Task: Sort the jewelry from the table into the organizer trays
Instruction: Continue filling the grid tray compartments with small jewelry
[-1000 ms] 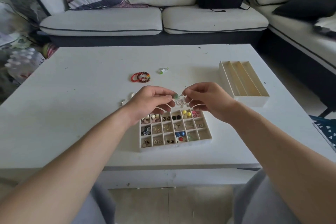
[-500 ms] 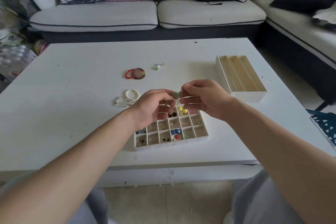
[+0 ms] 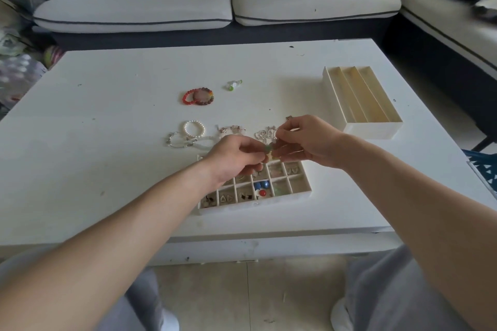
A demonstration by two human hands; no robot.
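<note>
**Tiny green piece could drop into the wrong cell**

The left hand (image 3: 236,160) and right hand (image 3: 306,142) each keep a narrow grip, pinching one small green jewel (image 3: 268,148) between them just above the far edge of the gridded tray (image 3: 255,204). If either pinch loosens, it would likely fall into an already filled cell or bounce onto the table (image 3: 107,115). Any attached thread, too fine to make out, could snag the silver chains (image 3: 265,134) just beyond.

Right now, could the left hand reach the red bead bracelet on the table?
Probably yes: the red bead bracelet lies in the open beyond the left hand, with only flat pearl bracelets between. But that hand pinches a small green piece it would have to release.
</note>
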